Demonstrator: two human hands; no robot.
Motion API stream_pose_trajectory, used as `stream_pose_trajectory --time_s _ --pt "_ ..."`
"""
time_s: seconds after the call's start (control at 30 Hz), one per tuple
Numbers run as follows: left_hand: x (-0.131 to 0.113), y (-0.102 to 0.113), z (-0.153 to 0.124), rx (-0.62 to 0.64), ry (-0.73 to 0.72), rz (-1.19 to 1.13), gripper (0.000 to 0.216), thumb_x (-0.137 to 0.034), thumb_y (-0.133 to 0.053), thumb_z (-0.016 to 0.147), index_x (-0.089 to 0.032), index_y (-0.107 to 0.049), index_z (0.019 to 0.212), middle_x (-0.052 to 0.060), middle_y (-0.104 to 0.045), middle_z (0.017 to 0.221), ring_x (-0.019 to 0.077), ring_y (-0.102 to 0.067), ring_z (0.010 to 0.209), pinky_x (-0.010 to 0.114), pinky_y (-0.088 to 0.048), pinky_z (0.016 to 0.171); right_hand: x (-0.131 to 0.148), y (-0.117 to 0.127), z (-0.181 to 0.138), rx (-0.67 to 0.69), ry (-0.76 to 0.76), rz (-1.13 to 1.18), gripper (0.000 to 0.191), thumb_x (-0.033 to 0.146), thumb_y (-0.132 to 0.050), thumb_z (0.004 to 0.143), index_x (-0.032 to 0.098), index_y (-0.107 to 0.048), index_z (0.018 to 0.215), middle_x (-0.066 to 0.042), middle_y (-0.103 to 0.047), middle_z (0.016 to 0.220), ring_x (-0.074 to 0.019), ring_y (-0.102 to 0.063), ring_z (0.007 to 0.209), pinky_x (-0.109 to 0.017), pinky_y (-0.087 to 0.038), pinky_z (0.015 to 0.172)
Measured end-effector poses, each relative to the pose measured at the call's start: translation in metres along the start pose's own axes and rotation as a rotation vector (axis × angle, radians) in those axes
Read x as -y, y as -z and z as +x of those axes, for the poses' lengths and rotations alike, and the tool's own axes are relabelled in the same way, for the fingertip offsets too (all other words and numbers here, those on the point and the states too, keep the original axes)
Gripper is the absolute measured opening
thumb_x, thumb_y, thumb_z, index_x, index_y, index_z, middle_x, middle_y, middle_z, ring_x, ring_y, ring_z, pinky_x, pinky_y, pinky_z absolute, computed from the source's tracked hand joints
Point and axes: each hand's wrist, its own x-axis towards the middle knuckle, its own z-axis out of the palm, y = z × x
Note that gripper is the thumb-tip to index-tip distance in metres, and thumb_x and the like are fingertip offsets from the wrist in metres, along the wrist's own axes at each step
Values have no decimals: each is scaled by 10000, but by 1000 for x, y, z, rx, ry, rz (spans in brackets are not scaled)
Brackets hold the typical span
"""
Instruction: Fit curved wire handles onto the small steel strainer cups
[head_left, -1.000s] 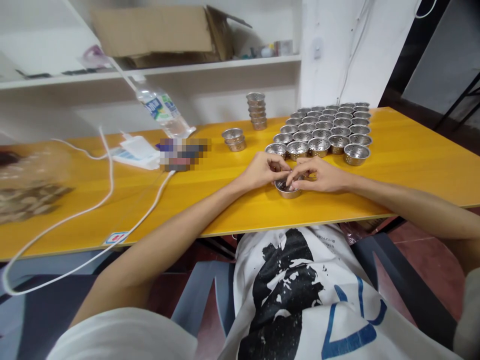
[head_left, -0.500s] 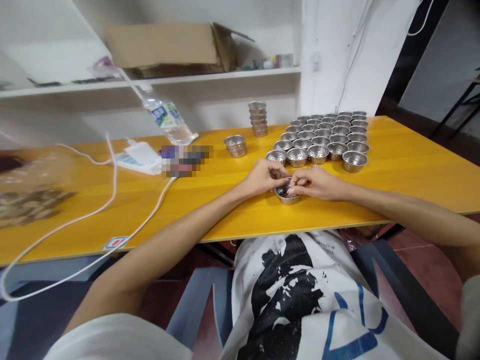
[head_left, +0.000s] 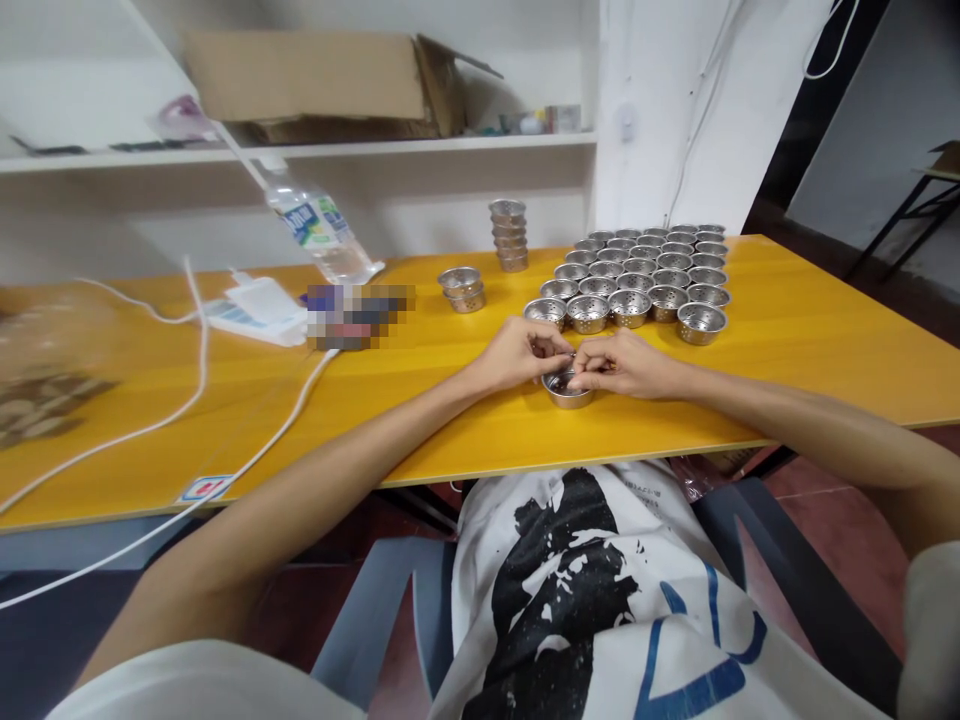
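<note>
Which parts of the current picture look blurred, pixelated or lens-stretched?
In the head view, the bag at far left is blurred; pixel blocks hide something by the bottle, which leans outward, probably lens stretch; the nearest cup is fairly sharp.

We face a white wall [head_left: 645, 185] with a long white shelf [head_left: 450, 148] running along our left. In front stands a yellow-orange table [head_left: 817, 345], its top mildly glossy under soft light. Below, we see a reddish floor [head_left: 847, 530] (a thin pale line crosses it) and a grey chair [head_left: 367, 605]. Far right, a dark opening [head_left: 806, 130] adjoins a greyish wall [head_left: 862, 140].
</note>
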Motion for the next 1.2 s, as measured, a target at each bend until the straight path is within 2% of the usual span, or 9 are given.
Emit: stream_pose_trajectory --time_s 0.17,0.37,0.6,0.73,0.83,0.93,1.07,1.13,1.2 --pt "1 1 1 16 -10 -6 292 -432 -896 849 -144 -850 828 60 -758 739 126 -643 605 198 -490 559 -5 6 -1 37 26 42 361 527 -720 1057 174 -753 990 -22 -799 864 -131 -633 715 -267 -425 735" --pt "2 2 2 41 -53 5 247 -371 -827 890 -148 -842 785 59 -739 749 126 -657 632 208 -508 601 -9 8 -3 27 36 49 338 500 -740 1054 173 -772 974 -27 -797 882 -142 -670 773 -262 -444 757" --pt "3 3 1 37 -56 67 317 -453 -829 917 -162 -826 791 65 -743 758 155 -667 668 235 -501 627 -1 10 -3 50 26 28 354 522 -715 1062 180 -786 1003 -33 -790 919 -141 -641 765 -272 -444 754" --pt "-2 8 1 62 -144 224 301 -409 -779 963 -174 -787 776 45 -725 738 140 -619 656 248 -453 667 -4 17 -3 28 21 -54 375 532 -721 1070 186 -818 964 -20 -755 846 -138 -605 743 -286 -436 748" --pt "-2 9 1 48 -174 288 308 -380 -734 984 -174 -749 754 37 -714 716 135 -596 639 257 -433 674 -8 20 -4 -51 -44 -76 234 433 -815 1017 205 -831 1070 -48 -763 1010 -145 -659 805 -289 -502 763" --pt "-1 8 1 35 -160 290 313 -383 -720 992 -168 -749 766 35 -718 710 133 -594 635 255 -427 666 -5 16 -5 -83 -219 13 405 280 -877 948 219 -732 1321 -100 -717 1277 -131 -712 760 -296 -580 680" --pt "-2 5 0 9 -108 232 383 -478 -713 1034 -165 -770 820 24 -706 681 127 -584 597 246 -422 623 4 8 -5 -19 -487 207 389 161 -762 967 175 -667 1343 -97 -796 1076 -139 -697 555 -286 -551 477" --pt "-2 4 -1 -36 -21 161 442 -528 -635 1090 -163 -759 872 12 -681 652 130 -592 561 243 -453 609 5 14 -3 -39 -485 191 338 104 -736 916 160 -726 1249 -93 -824 1040 -134 -695 536 -280 -557 475" --pt "-1 3 -1 -98 21 152 447 -538 -578 1121 -160 -760 968 30 -720 739 148 -647 609 253 -514 643 -1 31 -1 -94 -383 99 284 96 -757 866 154 -794 1142 -86 -840 1035 -136 -718 593 -279 -584 540"
